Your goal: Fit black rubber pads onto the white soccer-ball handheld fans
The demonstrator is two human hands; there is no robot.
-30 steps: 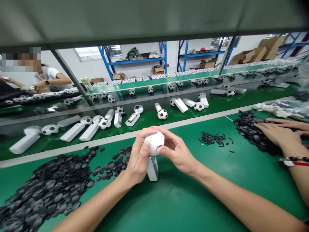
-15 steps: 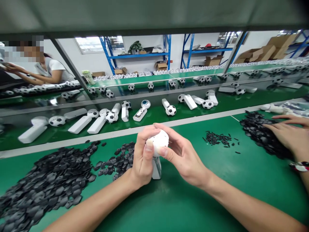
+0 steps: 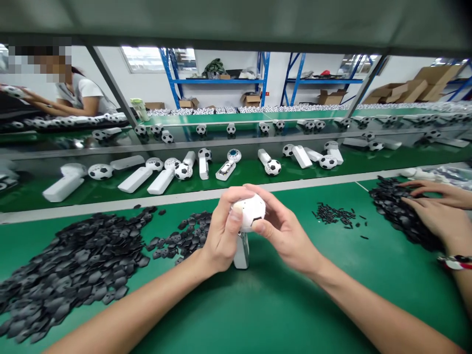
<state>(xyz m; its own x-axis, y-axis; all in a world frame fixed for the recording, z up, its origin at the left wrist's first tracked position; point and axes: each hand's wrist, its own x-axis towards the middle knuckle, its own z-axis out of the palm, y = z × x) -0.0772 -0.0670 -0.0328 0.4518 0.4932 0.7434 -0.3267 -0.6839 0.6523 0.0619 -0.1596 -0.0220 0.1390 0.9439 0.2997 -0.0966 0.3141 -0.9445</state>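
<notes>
My left hand (image 3: 220, 235) and my right hand (image 3: 285, 232) both grip a white hand-held fan (image 3: 248, 216) with a ball-shaped head, held upright over the green table (image 3: 265, 305). The fan's white handle (image 3: 241, 251) points down below my left palm. My left thumb presses on the ball head and my right fingers wrap its other side. A big heap of black patch pieces (image 3: 73, 268) lies to the left, close to my left forearm.
Another person's two hands (image 3: 429, 209) rest on a second black heap (image 3: 401, 209) at the right. A small scatter of black bits (image 3: 335, 215) lies between. Finished football fans (image 3: 273, 167) lie on the conveyor behind. Another person works at far left (image 3: 77, 96).
The view has shifted slightly; my hands and the fan have risen a little and turned. The other person's hands have slid across the right heap.
</notes>
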